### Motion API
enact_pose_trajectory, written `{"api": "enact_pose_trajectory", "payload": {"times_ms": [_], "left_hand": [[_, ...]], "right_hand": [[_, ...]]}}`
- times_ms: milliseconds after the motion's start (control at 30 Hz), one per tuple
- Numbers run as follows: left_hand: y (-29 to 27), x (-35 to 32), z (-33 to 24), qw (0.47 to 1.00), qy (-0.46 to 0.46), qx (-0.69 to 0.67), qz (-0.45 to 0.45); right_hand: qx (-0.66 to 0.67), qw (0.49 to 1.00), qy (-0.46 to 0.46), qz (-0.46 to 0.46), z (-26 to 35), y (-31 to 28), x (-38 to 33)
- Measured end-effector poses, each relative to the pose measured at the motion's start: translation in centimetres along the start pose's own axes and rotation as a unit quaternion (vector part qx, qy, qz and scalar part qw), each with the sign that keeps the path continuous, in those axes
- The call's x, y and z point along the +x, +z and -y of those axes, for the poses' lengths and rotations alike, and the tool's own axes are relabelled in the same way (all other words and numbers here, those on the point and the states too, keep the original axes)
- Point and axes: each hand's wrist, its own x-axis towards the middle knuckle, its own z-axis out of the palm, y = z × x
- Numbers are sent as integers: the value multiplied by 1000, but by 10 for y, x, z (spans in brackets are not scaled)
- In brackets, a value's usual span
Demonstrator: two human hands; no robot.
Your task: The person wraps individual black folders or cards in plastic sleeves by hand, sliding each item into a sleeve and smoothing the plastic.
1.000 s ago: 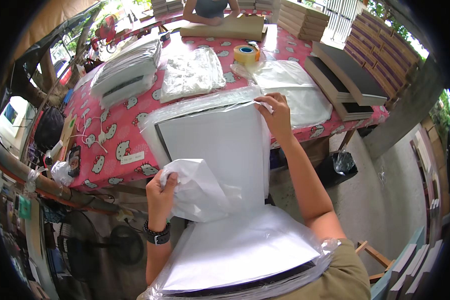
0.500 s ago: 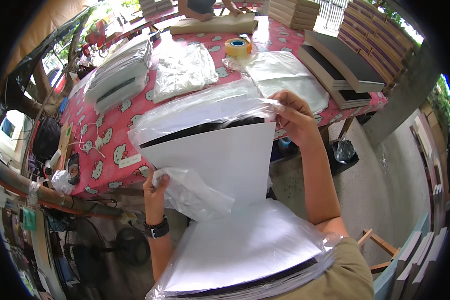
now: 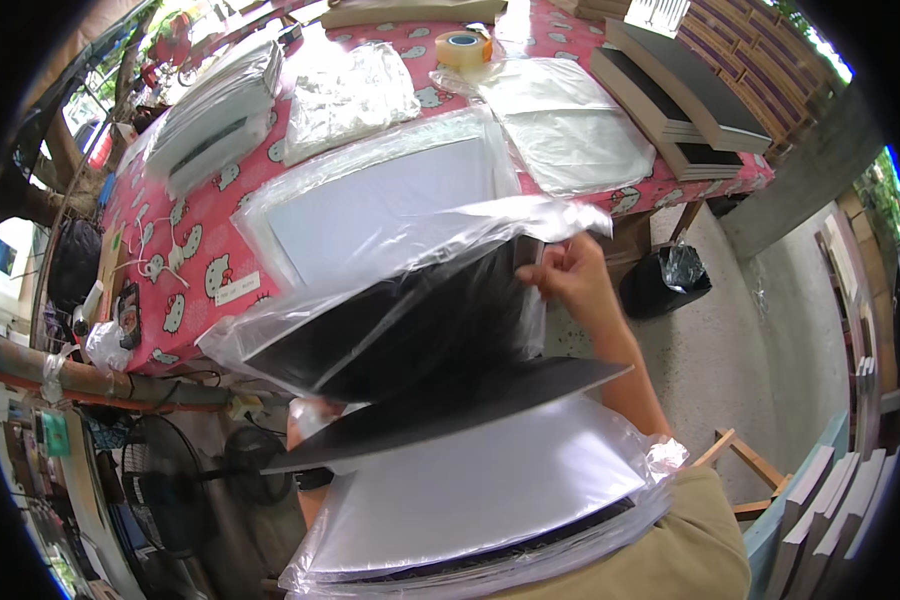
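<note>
My right hand (image 3: 575,288) pinches the right edge of a clear plastic bag (image 3: 540,215) in front of me. Through the film a black sheet (image 3: 400,325) shows, tilted in mid-air. My left hand (image 3: 315,410) is at the bag's lower left, blurred and mostly covered, so its fingers do not show clearly. Just below the bag, a thin black board (image 3: 470,412) slants across and hides part of my left forearm. Beneath that, a stack of plastic-wrapped white boards (image 3: 490,500) rests on my lap.
On the pink patterned table (image 3: 200,225) lie a wrapped white sheet (image 3: 390,200), folded plastic (image 3: 350,100), flat plastic bags (image 3: 575,125), a tape roll (image 3: 463,48), a wrapped pile (image 3: 215,110) and black boards (image 3: 695,90). A bin (image 3: 660,280) stands right; a fan (image 3: 165,485) left.
The white face that was up in my hands has tipped away, and black faces show now. My right hand has come lower, and my left hand has dropped behind the board. The view has tilted down.
</note>
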Motion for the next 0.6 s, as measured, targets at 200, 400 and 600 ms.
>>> {"api": "enact_pose_trajectory", "payload": {"times_ms": [200, 400, 600], "left_hand": [[15, 7, -3, 952, -188, 240, -36], [27, 19, -2, 831, -71, 546, 80], [3, 11, 12, 669, -13, 714, 205]], "right_hand": [[-143, 988, 2, 51, -114, -7, -50], [-297, 943, -27, 149, -164, -18, -62], [-381, 902, -85, 185, -214, -15, -56]]}}
